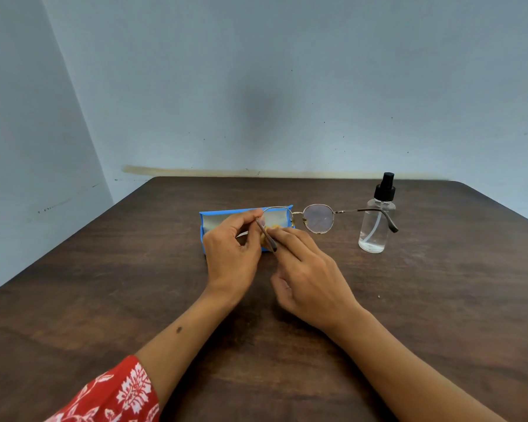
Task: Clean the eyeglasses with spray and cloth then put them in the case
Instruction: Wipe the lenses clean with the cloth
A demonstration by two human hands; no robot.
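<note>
Pale blue walls (pixel 287 86) met in a corner behind a dark wooden tabletop (pixel 104 300). On it lay an open blue case (pixel 214 215), its pale lining facing up. Both hands worked just in front of the case. The left hand (pixel 230 252) was pinched on the glasses (pixel 317 218) at the rim of one lens, with that side's temple arm slanting down between the two hands. The right hand (pixel 308 277) had its fingers pressed together on a yellow cloth (pixel 270 229) at that same lens; only a small part of the cloth showed. The glasses were held above the tabletop, over the case's right end, the other lens clear of both hands and the far temple extended toward a clear spray bottle (pixel 377 220). The bottle stood upright to the right, black pump cap fitted. A red patterned sleeve (pixel 119 394) covered the left upper forearm.
</note>
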